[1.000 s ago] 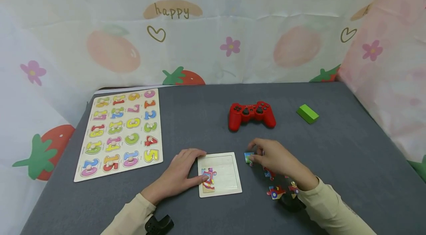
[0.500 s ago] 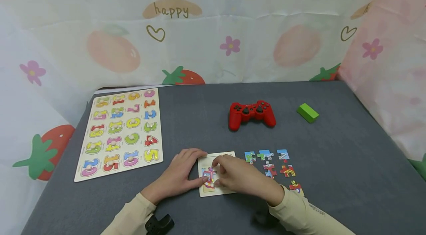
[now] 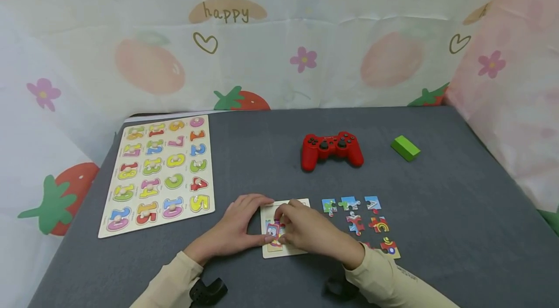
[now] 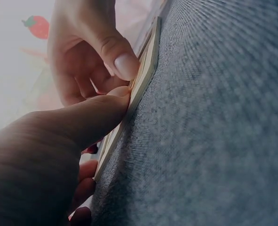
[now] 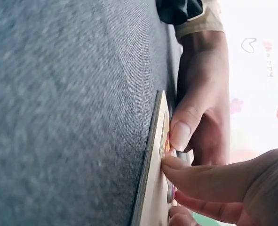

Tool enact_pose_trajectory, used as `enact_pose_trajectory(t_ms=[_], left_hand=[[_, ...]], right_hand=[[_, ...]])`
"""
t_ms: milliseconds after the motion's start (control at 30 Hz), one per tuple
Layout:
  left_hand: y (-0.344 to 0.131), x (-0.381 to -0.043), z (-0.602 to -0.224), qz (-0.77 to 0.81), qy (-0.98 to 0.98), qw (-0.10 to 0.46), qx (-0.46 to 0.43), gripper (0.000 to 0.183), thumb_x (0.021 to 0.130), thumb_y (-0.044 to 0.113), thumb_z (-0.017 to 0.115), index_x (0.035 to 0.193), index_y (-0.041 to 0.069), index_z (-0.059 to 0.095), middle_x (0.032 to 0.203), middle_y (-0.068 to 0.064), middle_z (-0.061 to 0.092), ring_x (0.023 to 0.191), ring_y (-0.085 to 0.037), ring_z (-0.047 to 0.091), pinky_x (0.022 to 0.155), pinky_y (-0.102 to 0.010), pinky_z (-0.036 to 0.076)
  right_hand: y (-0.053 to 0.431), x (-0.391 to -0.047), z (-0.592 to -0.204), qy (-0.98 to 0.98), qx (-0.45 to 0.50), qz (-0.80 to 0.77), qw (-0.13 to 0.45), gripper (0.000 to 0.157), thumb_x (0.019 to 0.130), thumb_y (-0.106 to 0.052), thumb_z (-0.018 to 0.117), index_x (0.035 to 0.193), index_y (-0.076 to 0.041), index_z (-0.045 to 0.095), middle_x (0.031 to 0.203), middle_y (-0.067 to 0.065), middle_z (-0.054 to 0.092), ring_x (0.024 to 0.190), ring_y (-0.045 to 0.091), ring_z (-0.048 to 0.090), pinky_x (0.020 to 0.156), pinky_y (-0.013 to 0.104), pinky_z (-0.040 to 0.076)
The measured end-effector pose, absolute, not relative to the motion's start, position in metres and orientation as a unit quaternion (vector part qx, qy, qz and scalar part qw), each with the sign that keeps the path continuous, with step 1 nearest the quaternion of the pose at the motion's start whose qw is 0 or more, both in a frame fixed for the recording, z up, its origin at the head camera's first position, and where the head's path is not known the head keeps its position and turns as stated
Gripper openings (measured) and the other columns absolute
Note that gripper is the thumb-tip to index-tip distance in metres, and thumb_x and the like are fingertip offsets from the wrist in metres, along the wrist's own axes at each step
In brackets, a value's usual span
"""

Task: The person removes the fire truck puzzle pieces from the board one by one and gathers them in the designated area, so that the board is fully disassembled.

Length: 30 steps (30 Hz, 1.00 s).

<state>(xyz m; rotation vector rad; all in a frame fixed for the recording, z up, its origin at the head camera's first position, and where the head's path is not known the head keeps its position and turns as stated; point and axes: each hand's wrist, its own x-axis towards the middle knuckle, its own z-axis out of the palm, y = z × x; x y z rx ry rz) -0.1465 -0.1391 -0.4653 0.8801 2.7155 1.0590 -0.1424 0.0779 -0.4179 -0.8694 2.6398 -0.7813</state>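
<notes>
My left hand (image 3: 231,228) holds a small square wooden puzzle board (image 3: 289,251) at its left side, fingers along the upper left edge and thumb on the pieces. Colourful assembled jigsaw pieces (image 3: 271,231) lie in the board's lower left part. Over the board, my right hand (image 3: 307,228) pinches at a jigsaw piece beside them, mostly hidden by its fingers. In the right wrist view, both thumbs meet close together above the board (image 5: 150,188). From the left wrist, the right fingers look curled behind the right thumb (image 4: 124,66).
Several loose jigsaw pieces (image 3: 349,202) lie right of the board, some partly covered by the right forearm. A number peg board (image 3: 173,182) lies at left. Farther back are a red game controller (image 3: 332,149) and a green block (image 3: 405,148).
My right hand has moved left from the loose pieces onto the board, then slightly farther left against the assembled pieces. My left hand stays on the board.
</notes>
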Motion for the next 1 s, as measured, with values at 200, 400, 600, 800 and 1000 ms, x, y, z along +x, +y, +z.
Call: enact_pose_trajectory(t_ms=[200,400,600,800,1000], left_hand=[[-0.138,-0.145,-0.462,0.353,0.89,0.054,0.282,0.066,0.079,0.048,0.073,0.136,0.024,0.048,0.135,0.008,0.046,0.128,-0.015,0.037,0.102,-0.049,0.031],[-0.138,-0.145,-0.462,0.348,0.892,0.054,0.282,0.067,0.079,0.048,0.074,0.136,0.023,0.048,0.135,0.008,0.046,0.128,-0.015,0.037,0.101,-0.048,0.031],[-0.138,-0.146,-0.462,0.346,0.892,0.052,0.287,0.067,0.08,0.049,0.073,0.137,0.024,0.048,0.135,0.008,0.046,0.127,-0.015,0.037,0.101,-0.048,0.032],[-0.138,-0.146,-0.462,0.345,0.893,0.052,0.284,0.068,0.08,0.049,0.073,0.137,0.023,0.047,0.135,0.008,0.047,0.126,-0.015,0.038,0.1,-0.048,0.032],[-0.138,-0.146,-0.462,0.344,0.894,0.05,0.283,0.069,0.079,0.05,0.073,0.137,0.023,0.046,0.134,0.008,0.047,0.125,-0.014,0.039,0.099,-0.047,0.032]], right_hand=[[0.076,-0.143,-0.419,0.898,-0.279,-0.313,0.135,0.026,0.078,-0.009,0.077,0.097,-0.008,0.06,0.088,0.002,0.054,0.073,0.012,0.048,0.062,0.025,0.041],[0.074,-0.146,-0.422,0.887,-0.244,-0.37,0.131,0.008,0.087,-0.007,0.068,0.089,-0.009,0.06,0.077,-0.004,0.059,0.066,0.009,0.05,0.06,0.024,0.041],[0.073,-0.149,-0.424,0.89,-0.212,-0.384,0.121,0.006,0.09,-0.008,0.066,0.085,-0.011,0.063,0.076,-0.004,0.062,0.066,0.008,0.052,0.059,0.024,0.042],[0.072,-0.151,-0.422,0.885,-0.202,-0.399,0.131,0.008,0.088,-0.006,0.066,0.081,-0.01,0.066,0.073,-0.002,0.063,0.064,0.009,0.052,0.057,0.023,0.04],[0.072,-0.154,-0.42,0.875,-0.201,-0.418,0.138,0.009,0.087,-0.002,0.065,0.08,-0.006,0.069,0.07,0.002,0.064,0.062,0.01,0.051,0.055,0.023,0.04]])
